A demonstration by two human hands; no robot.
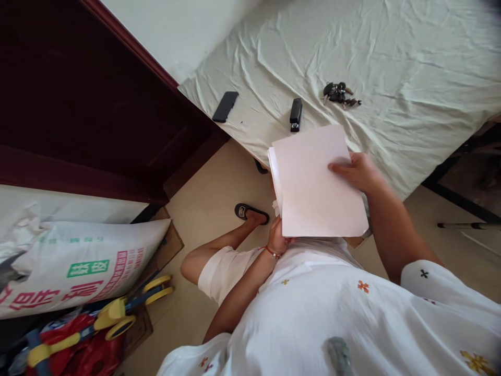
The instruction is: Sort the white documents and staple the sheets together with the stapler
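A stack of white paper sheets [317,183] is held in front of me, over the near edge of a table. My left hand [278,237], with a red string at the wrist, grips the stack's lower left corner from beneath. My right hand [355,171] rests on the stack's right edge, thumb on top. Just beyond the paper a black stapler [296,114] lies on the table's pale cloth [410,68].
A bunch of keys [340,94] and a black phone [225,106] lie on the cloth. A dark wooden cabinet [78,99] stands at left. Below it are a printed sack [78,263] and a yellow toy scooter [117,313]. My sandalled foot [251,213] is on the tile floor.
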